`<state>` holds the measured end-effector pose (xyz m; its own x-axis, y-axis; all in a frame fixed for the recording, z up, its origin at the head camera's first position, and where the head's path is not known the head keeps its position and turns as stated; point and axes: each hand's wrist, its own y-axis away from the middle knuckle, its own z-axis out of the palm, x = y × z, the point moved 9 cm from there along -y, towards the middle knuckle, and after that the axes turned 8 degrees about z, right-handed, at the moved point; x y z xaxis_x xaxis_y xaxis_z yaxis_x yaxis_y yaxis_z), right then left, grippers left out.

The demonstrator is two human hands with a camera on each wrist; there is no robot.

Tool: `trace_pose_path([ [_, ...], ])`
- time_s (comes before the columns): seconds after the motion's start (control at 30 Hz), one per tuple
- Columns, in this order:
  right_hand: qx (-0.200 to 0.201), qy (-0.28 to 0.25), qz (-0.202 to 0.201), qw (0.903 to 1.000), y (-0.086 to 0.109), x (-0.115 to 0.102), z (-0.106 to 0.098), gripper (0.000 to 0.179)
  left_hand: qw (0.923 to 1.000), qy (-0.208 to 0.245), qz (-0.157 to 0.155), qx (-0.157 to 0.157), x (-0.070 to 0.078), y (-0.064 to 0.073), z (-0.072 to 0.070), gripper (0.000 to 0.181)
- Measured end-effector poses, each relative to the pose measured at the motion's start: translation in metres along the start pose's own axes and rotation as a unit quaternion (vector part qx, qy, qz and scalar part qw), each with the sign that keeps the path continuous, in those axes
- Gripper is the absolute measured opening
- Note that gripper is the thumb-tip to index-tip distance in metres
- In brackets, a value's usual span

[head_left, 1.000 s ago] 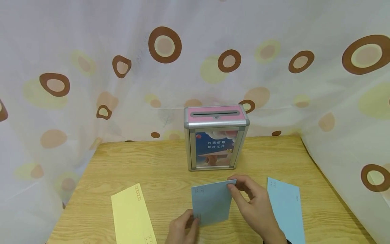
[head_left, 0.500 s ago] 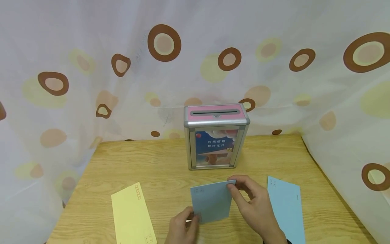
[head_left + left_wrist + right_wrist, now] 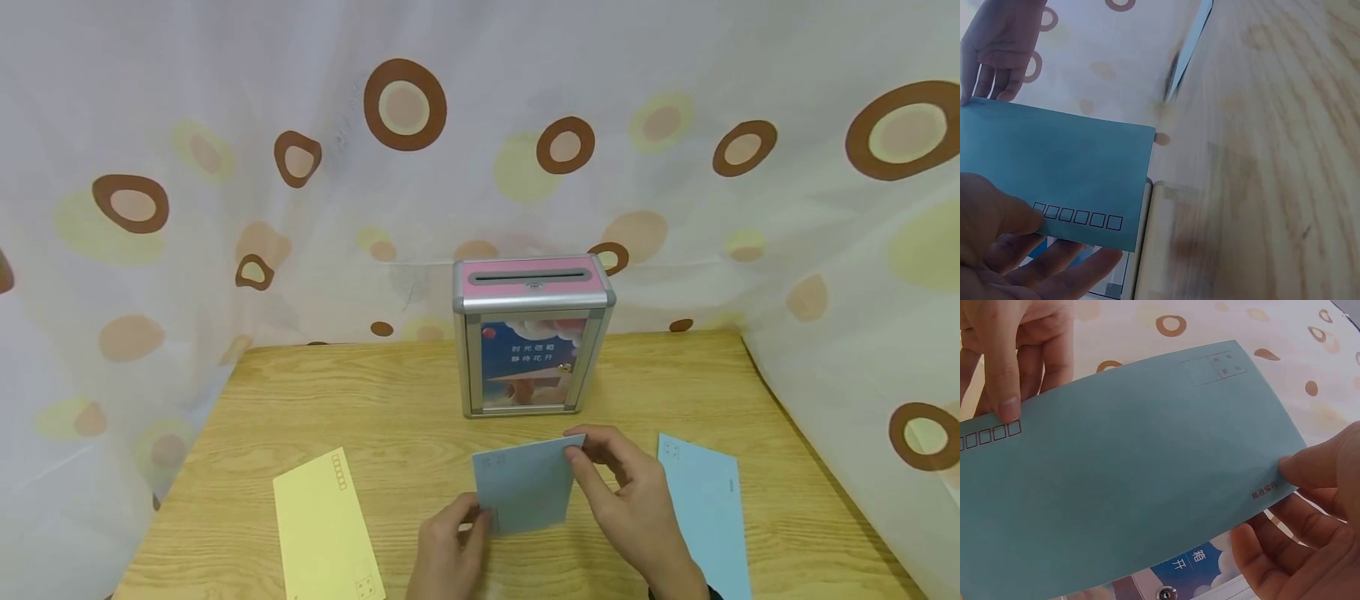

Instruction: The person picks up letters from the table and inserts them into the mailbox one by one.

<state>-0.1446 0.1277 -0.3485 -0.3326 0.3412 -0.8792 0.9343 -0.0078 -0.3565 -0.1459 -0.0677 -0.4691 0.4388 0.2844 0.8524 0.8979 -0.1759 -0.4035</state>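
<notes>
Both hands hold one blue envelope in front of the letter box, tilted up off the table. My left hand pinches its lower left edge, the thumb beside the row of printed postcode squares in the left wrist view. At the upper right corner my right hand pinches it between thumb and fingers; the right wrist view shows that thumb near small printed characters on the envelope. The letter box has a pink top with a slot, silver edges and a picture door with a lock.
A yellow envelope lies flat on the wooden table at the left. Another blue envelope lies at the right, beside my right forearm. A white patterned curtain hangs behind and along the sides.
The held envelope has risen slightly, and both hands have shifted a little up with it, the right one also slightly right. The letter box and the two lying envelopes have stayed put.
</notes>
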Motion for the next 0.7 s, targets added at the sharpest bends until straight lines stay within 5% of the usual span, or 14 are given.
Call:
trace_pose_path([
  [0.47, -0.007, 0.006, -0.005, 0.9999, -0.002, 0.0, 0.002, 0.016, 0.9994, -0.023, 0.026, 0.004, 0.013, -0.014, -0.016, 0.021],
  [0.7, -0.008, 0.006, -0.015, 0.9998, -0.004, -0.001, 0.0, 0.017, 0.9928, -0.041, 0.11, 0.023, 0.033, -0.031, -0.023, 0.024],
])
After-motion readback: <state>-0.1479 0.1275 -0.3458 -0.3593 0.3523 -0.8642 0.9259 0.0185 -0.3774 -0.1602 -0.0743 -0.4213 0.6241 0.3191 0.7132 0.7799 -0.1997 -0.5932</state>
